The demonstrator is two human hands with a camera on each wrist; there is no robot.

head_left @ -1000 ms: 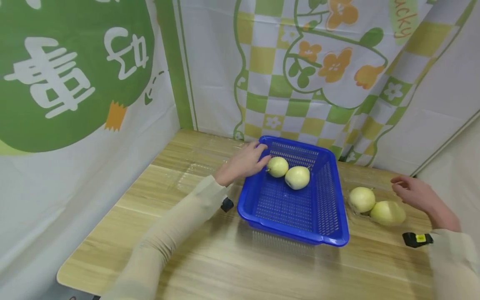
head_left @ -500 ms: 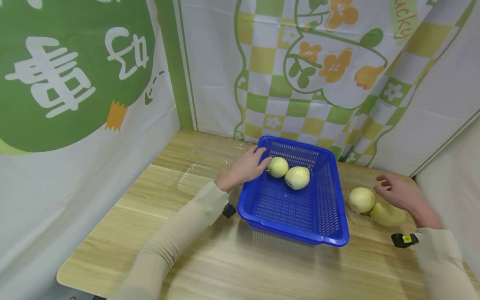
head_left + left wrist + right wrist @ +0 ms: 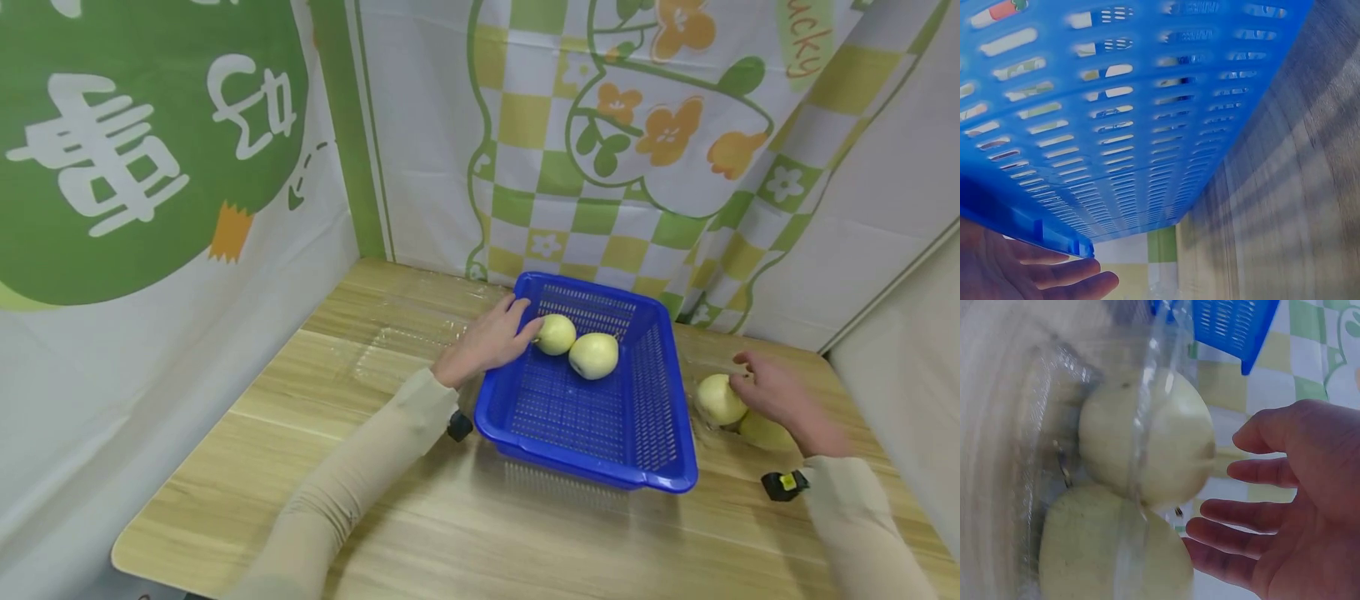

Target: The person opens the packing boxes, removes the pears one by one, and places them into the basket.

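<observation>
Two pale yellow pears, one [image 3: 557,336] against the other [image 3: 595,357], lie in the blue plastic basket [image 3: 585,471]. My left hand [image 3: 491,340] rests at the basket's left rim, thumb over the inside; in the left wrist view its relaxed fingers [image 3: 1072,272] extend beside the rim. To the basket's right, a front pear [image 3: 1113,550] and a second pear [image 3: 1147,440] sit in a clear plastic container [image 3: 1147,381]. Over these pears hovers my right hand [image 3: 780,396], fingers spread and slightly bent, apart from the fruit in the right wrist view.
A clear plastic tray [image 3: 393,354] lies left of the basket on the wooden table [image 3: 420,508]. A printed cloth [image 3: 555,208] hangs right behind the basket, and a white sheet [image 3: 907,358] hangs at the right.
My right hand has moved left, from beyond the right-hand pears to above them. The left hand has shifted only slightly at the rim. The basket and pears stay put.
</observation>
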